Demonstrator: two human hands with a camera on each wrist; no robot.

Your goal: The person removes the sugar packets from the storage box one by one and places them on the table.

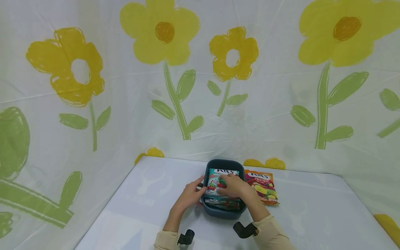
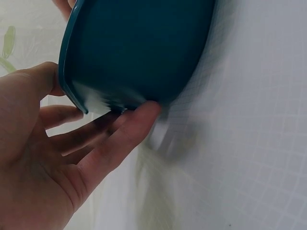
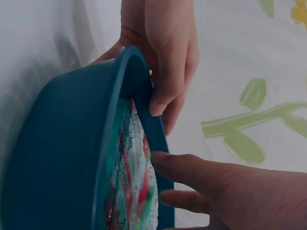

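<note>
A dark teal plastic bin [image 1: 222, 214] stands on the table, and a teal Fox's candy bag [image 1: 213, 187] lies inside it. Beneath that bag shows part of another shiny bag [image 1: 222, 204]. My left hand [image 1: 191, 192] grips the bin's left side, its thumb over the rim and its fingers against the outer wall, as the left wrist view shows. Over the bin, my right hand [image 1: 235, 186] rests its extended fingertips on the upper bag. In the right wrist view, its thumb [image 3: 177, 165] touches the bag's face without curling round it.
An orange-red Fox's Fruits bag [image 1: 261, 187] lies flat just right of the bin. The white table [image 1: 150, 194] runs back to a curtain [image 1: 268, 114] printed with yellow flowers. Black straps [image 1: 186, 237] sit at both wrists.
</note>
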